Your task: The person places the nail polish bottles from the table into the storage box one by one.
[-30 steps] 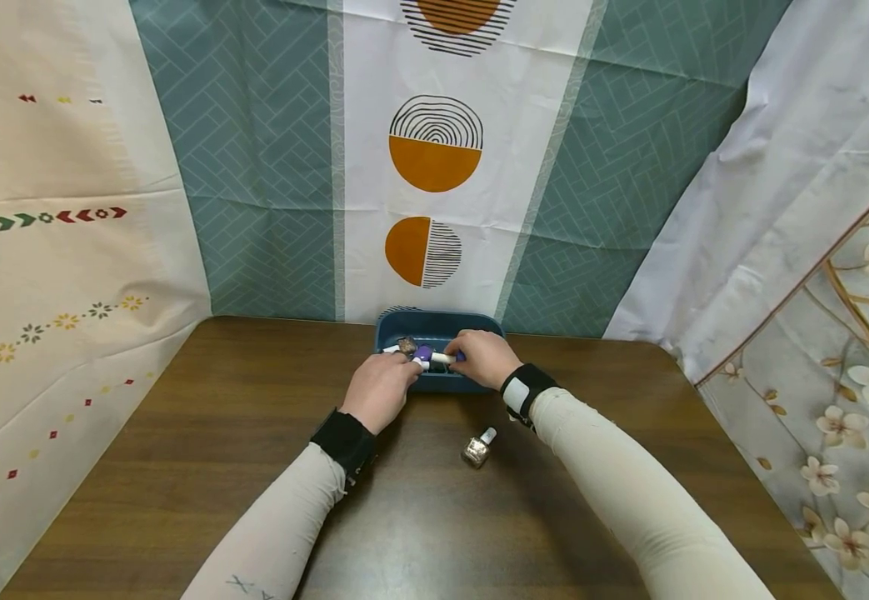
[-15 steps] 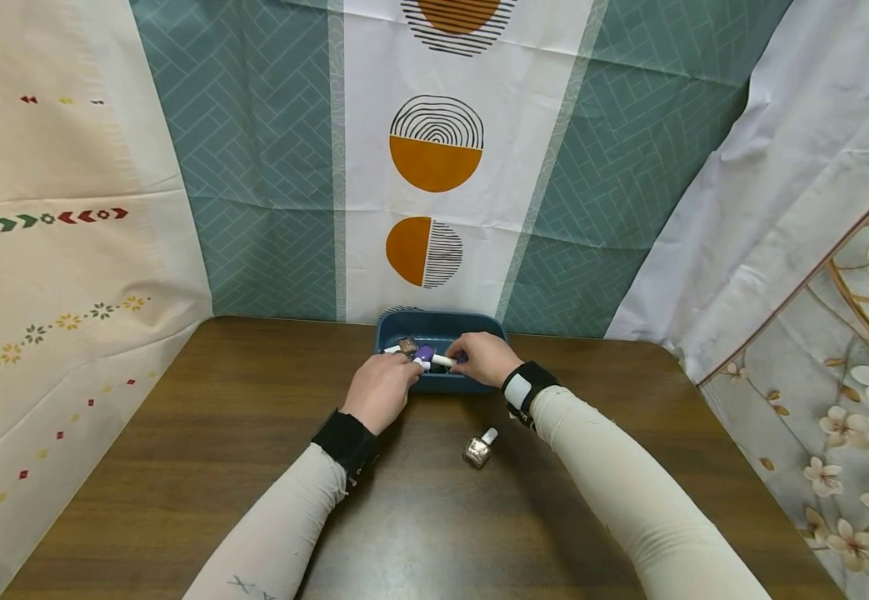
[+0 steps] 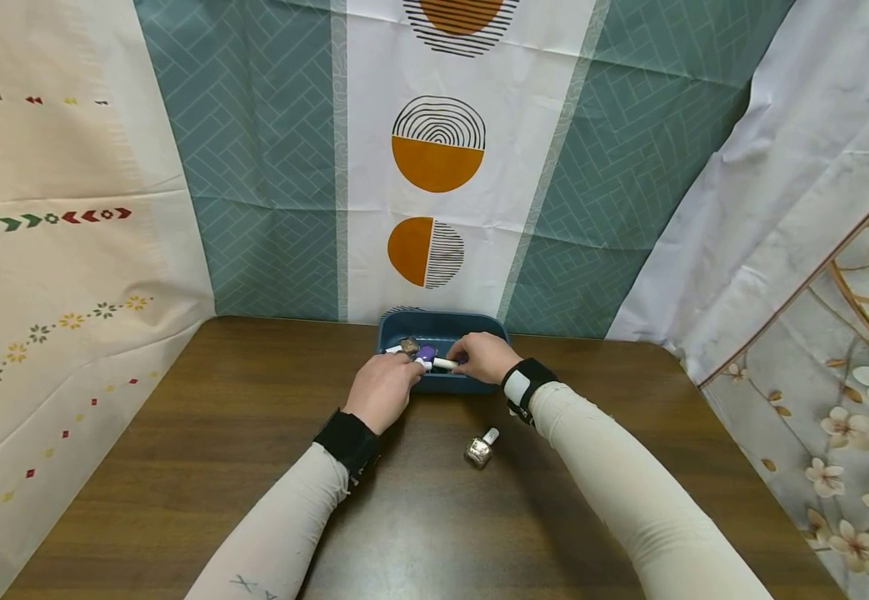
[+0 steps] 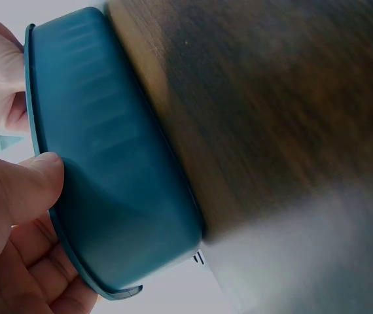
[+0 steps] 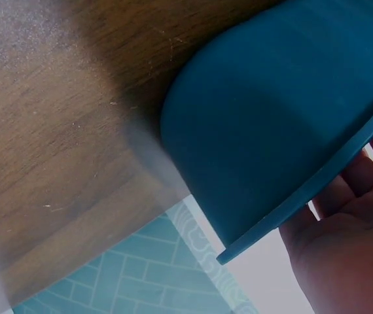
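A blue plastic bin [image 3: 460, 384] stands at the table's far edge. My left hand [image 3: 382, 390] holds its near rim: the thumb lies on the outer wall [image 4: 108, 150] and the fingers reach inside. My right hand [image 3: 485, 358] dips over the rim and pinches a nail polish bottle, whose white cap [image 3: 445, 363] points left; its body is hidden by the fingers. Near my left fingertips, inside the bin, lie a purple nail polish bottle [image 3: 425, 353] with a white cap and a brownish glittery one [image 3: 408, 345].
A gold glitter nail polish bottle [image 3: 478, 452] with a pale cap lies on the brown wooden table [image 3: 254, 467], in front of the bin. A patterned curtain [image 3: 434, 250] hangs right behind the bin, with more cloth at both sides.
Both hands stay nearly in place. My right fingers have settled slightly lower into the bin, and the purple part of the bottle they pinch has gone out of sight.
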Tool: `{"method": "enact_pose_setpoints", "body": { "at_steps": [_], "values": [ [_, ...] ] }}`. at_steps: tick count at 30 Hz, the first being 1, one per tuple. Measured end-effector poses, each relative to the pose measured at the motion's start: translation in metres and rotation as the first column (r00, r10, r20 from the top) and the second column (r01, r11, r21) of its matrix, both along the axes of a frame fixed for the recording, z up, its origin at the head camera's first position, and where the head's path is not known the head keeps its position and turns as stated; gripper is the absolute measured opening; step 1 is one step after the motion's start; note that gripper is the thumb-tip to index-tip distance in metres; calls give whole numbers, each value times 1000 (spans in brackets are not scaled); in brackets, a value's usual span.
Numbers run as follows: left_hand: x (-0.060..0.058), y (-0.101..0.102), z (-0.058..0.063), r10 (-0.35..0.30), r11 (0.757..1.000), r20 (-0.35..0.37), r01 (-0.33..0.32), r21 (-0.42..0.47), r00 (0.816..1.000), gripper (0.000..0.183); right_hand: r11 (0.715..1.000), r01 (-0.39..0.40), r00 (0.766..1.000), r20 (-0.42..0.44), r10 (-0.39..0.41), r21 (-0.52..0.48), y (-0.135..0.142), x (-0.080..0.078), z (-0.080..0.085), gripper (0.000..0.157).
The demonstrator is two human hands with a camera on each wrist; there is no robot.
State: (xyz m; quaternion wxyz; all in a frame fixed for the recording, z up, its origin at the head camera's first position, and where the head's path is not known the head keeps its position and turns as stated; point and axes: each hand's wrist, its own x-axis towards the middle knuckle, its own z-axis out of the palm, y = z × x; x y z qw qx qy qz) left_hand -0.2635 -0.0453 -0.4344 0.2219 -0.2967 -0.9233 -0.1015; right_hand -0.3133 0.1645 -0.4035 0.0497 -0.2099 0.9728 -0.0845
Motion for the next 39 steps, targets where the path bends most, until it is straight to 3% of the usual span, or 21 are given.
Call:
{"method": "enact_pose_setpoints", "body": {
  "at_steps": [9, 27, 39],
  "values": [
    [0, -1, -1, -9, 1000, -30, 9, 4, 1000, 11, 1000, 18, 1000, 9, -18, -11, 1, -1, -1, 19],
    [0, 1, -1, 1, 1000, -7, -1, 3, 1000, 12, 999, 1, 999, -35, -3, -47, 3, 1, -4, 18],
    [-2, 0, -2, 10, 1000, 14, -10, -19, 1000, 13, 993, -36, 994, -107, 24, -116, 14, 7, -9, 38]
  ]
}}
